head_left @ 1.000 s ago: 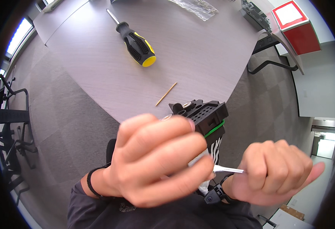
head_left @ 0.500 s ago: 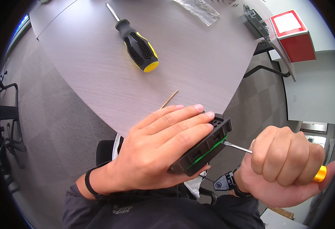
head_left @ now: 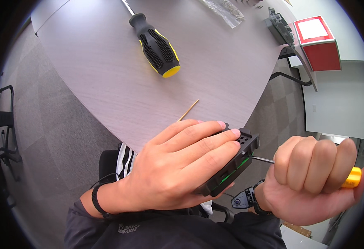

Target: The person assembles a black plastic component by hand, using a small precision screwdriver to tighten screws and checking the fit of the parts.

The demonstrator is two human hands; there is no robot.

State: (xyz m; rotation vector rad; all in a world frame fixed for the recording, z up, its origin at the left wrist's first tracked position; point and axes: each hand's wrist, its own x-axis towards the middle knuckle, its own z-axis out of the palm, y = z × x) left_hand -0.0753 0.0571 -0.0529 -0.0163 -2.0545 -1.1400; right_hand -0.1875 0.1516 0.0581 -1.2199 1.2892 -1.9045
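The left hand (head_left: 171,170) has moved onto a black box (head_left: 235,165) just beyond the near edge of a pale table (head_left: 107,83), fingers clasped across its top, one fingertip showing beneath. At right, the right hand (head_left: 310,178), a tight fist, grips a yellow-handled screwdriver (head_left: 353,178), its tip now at the box's green-lined seam; the left hand appears to brace the box against it. A wooden stick (head_left: 189,110) lies farther off.

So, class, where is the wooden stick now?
Mid-picture in the head view, the wooden stick lies on the table, just beyond the left hand.
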